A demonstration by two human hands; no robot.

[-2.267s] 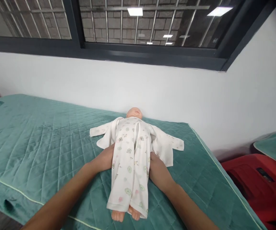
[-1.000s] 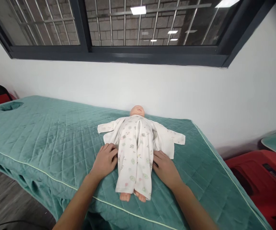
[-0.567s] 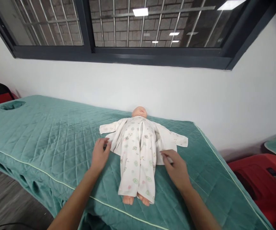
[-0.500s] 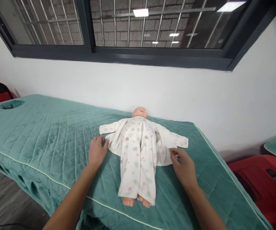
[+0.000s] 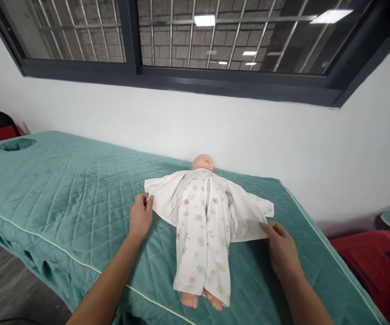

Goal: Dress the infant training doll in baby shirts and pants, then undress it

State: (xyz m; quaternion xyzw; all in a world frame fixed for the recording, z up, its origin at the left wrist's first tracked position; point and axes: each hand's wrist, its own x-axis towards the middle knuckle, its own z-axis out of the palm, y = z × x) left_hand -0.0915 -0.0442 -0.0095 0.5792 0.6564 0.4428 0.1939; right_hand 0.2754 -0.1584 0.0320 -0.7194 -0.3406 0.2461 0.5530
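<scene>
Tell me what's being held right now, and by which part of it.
The white shirt: the left hand pinches its outer edge on the left side, and the right hand pinches its lower outer corner on the right.

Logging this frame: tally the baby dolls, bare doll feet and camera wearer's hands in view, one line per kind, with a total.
Baby doll: 1
Bare doll feet: 2 (one foot, other foot)
Wearer's hands: 2 (left hand, right hand)
Total: 5
</scene>
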